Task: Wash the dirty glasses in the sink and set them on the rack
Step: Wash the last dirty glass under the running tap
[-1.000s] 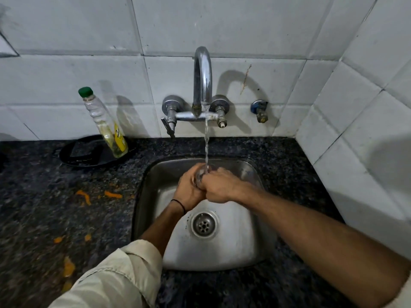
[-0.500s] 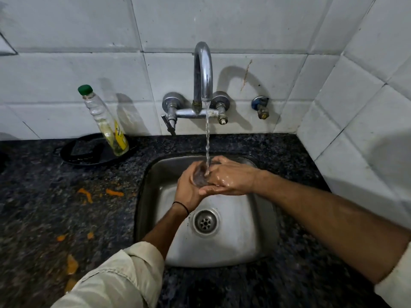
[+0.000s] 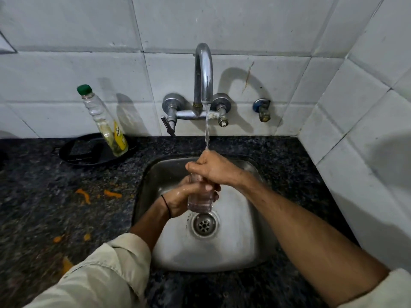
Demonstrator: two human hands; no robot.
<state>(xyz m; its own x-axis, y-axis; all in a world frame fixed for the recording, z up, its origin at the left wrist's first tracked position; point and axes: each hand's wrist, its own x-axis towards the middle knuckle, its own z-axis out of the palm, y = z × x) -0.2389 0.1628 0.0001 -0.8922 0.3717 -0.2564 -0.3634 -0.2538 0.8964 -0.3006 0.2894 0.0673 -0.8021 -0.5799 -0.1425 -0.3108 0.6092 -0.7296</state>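
Note:
A clear drinking glass hangs upright over the steel sink, just above the drain. My left hand wraps around its side from the left. My right hand covers the glass's top, fingers closed down over the rim. Water runs from the chrome tap onto the back of my right hand. The upper part of the glass is hidden by both hands. No rack is in view.
A leaning plastic bottle with a green cap stands in a black pan on the dark granite counter, left of the sink. Orange peel scraps lie on the counter. Tiled walls close off the back and right.
The glass has turned from lying sideways between my hands to upright. My right hand rose onto its top, and my left hand slid lower around its side.

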